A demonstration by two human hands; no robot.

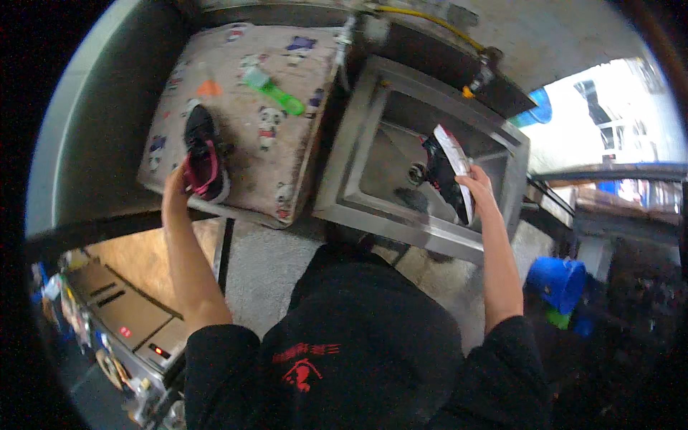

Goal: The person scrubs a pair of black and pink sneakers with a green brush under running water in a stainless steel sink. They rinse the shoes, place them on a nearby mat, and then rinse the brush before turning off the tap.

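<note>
My left hand (176, 185) is at the heel of a black shoe with a pink lining (202, 156), over the near left part of a panda-print covered surface (242, 177). Its fingers are partly hidden by the shoe. Over the stainless steel sink (387, 156), my right hand (475, 185) grips a second black shoe (445, 172) by its white sole, with the shoe tilted on its side. A green-handled brush (277, 97) lies on the printed cover, and an orange and clear object (208, 87) is beyond the left shoe.
Behind the sink are a tap with a yellow handle (475, 86) and a yellow hose (430, 19). A blue bucket (556, 282) stands low at the right. Cardboard boxes (113, 295) are at the lower left. A grey panel (70, 118) borders the printed surface on the left.
</note>
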